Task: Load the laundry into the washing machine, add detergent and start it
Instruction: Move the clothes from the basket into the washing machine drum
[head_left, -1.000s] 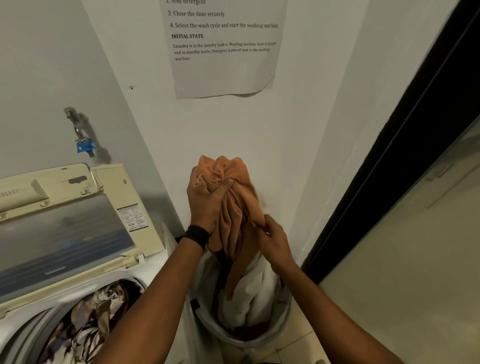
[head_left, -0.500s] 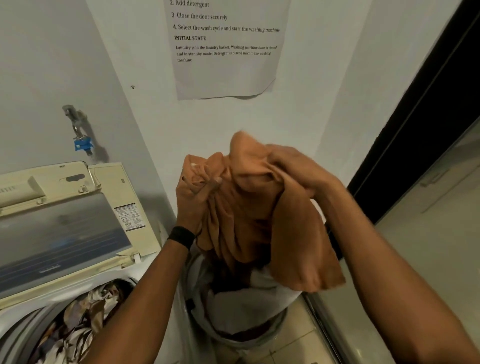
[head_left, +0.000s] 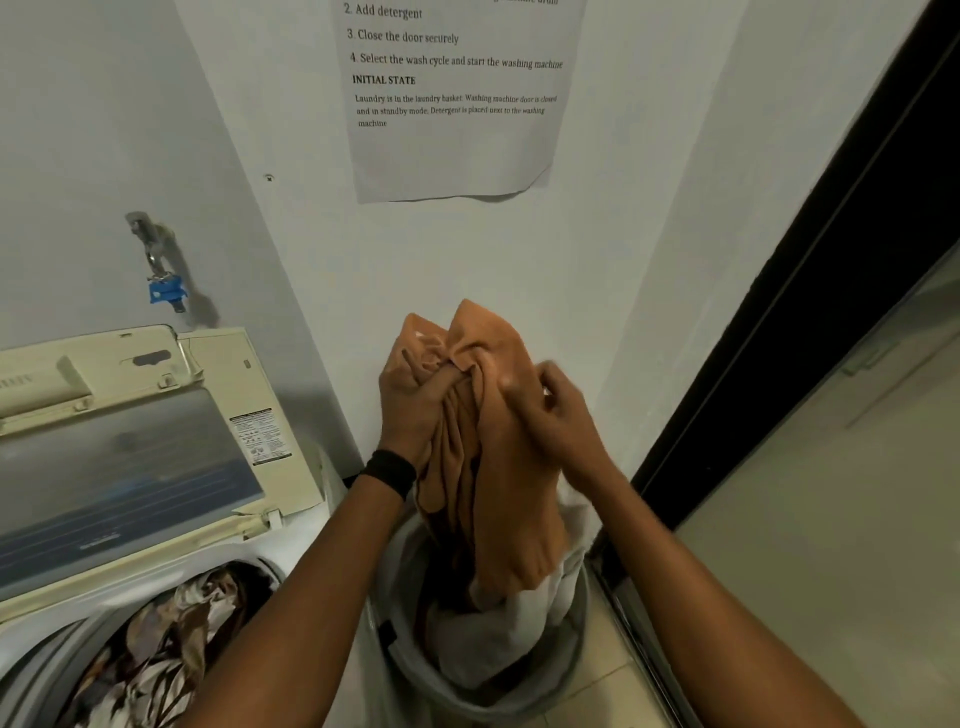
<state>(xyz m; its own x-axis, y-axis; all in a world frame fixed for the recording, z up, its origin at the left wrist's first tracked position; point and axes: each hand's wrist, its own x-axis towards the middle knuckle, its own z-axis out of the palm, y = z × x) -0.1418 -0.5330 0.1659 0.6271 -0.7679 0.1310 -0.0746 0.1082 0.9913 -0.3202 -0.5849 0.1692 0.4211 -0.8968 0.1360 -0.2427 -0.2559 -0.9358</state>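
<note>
— So, from the head view, what do we have in our hands?

— We hold the orange cloth (head_left: 498, 493) with both. Our left hand (head_left: 410, 400) grips its bunched top, thumb pressed across the folds. Our right hand (head_left: 561, 415) pinches the fabric just beside it, fingers curled.

— And where does the cloth hang?

— We have it raised over the laundry basket (head_left: 467, 696), which stands on the tiled floor (head_left: 613, 691) in the corner, just right of the washing machine (head_left: 104, 608). Its lower end reaches down into the basket and touches the white laundry (head_left: 519, 623) lying there.

— What do we see of the machine?

— Its lid (head_left: 119, 467) stands open, tilted back toward the wall, and patterned laundry (head_left: 156, 649) lies in the drum.

— Anything else around us?

— We wear a black wristband (head_left: 389, 473) on the left wrist. A tap (head_left: 161, 265) with a blue fitting sticks out of the wall above the lid, and a printed notice (head_left: 452, 104) hangs higher up, above our hands.
</note>
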